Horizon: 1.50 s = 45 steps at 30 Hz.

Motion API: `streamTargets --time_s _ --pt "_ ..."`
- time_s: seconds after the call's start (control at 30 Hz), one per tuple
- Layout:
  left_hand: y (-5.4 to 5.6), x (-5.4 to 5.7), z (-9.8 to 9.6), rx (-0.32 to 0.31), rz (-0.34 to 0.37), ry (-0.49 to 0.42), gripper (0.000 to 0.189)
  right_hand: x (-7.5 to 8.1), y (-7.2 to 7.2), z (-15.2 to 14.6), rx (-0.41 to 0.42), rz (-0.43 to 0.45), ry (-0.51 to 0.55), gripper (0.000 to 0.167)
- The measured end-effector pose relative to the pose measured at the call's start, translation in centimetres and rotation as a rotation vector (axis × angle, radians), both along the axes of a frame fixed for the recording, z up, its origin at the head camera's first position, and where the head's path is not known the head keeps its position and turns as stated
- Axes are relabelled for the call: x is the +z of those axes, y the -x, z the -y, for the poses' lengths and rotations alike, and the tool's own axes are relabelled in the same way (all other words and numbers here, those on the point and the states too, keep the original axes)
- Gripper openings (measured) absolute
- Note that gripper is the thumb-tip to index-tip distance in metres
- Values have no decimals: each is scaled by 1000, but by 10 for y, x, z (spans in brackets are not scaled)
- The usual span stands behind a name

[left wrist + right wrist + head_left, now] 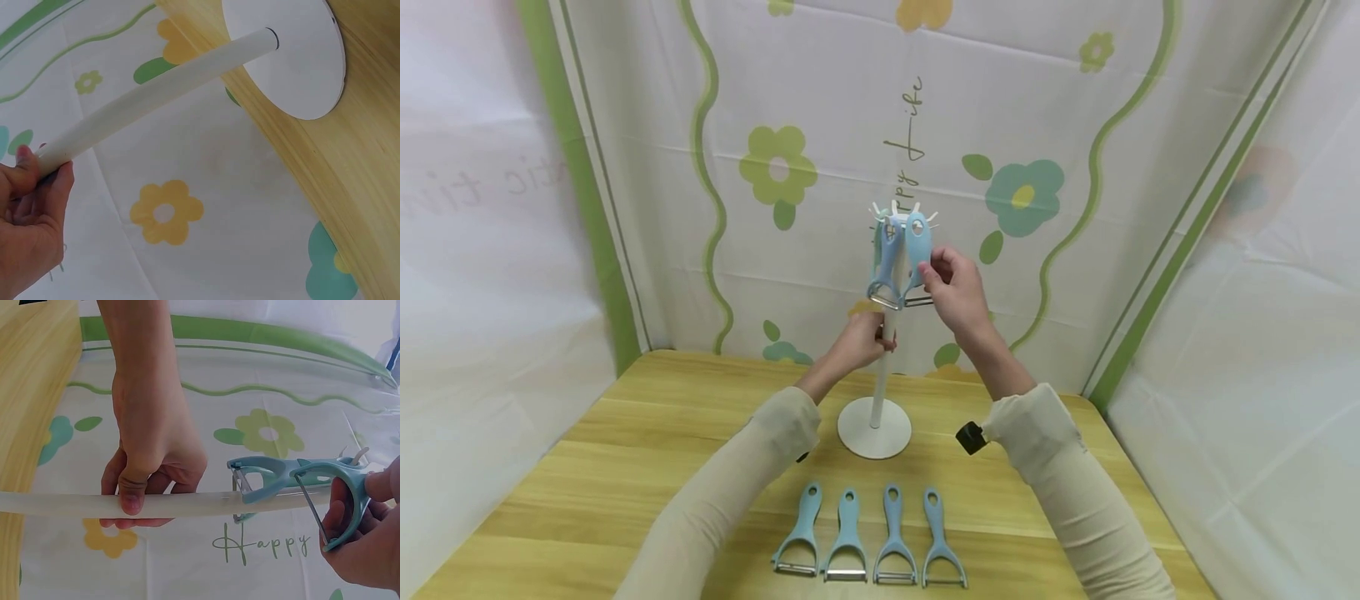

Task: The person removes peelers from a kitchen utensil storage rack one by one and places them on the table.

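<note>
Seven in sight: four peelers (803,527) on the table (625,467), three up at the hooks (895,206)

Leftmost on the table, the first peeler of the row of four leans a little, handle away from the person and blade end nearer. The second (848,521), third (893,517) and fourth (935,518) follow it, side by side and close together, pointing much the same way.

The one left hand (867,340) grips the pole (881,385) below the hung peelers. Its grip is closed to the pole's thickness, thumb on one side and fingers round the other.

The pole rises from one round white base (875,444), which sits on the table behind the row. At its top, left to right, are a greenish peeler (877,247), a blue one (889,250) and a light blue one (919,247), all with blade ends down. Others could be hidden behind them.

The one right hand (958,287) pinches the light blue peeler low on the handle, thumb in front and fingers curled behind, closed to the handle's thickness. The handle's holed end is up among the hooks; whether a hook bears it, I cannot tell.
</note>
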<state>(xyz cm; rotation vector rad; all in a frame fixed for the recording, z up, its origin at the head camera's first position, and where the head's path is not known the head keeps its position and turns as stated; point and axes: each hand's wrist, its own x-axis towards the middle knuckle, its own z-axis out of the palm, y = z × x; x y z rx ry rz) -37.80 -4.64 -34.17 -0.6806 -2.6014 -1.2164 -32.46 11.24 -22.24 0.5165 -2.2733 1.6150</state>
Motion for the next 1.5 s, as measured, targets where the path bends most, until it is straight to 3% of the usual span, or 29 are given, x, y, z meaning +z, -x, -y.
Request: streamTargets --time_s 0.87,1.3,1.5 --pt "0 -3 0 -4 -15 7 13 -19 -19 -21 43 -26 26 19" --pt "-1 1 0 1 -20 5 10 -39 -30 -38 49 26 31 19" --pt "-3 1 -2 39 -2 31 8 -52 -36 -48 44 65 23 18"
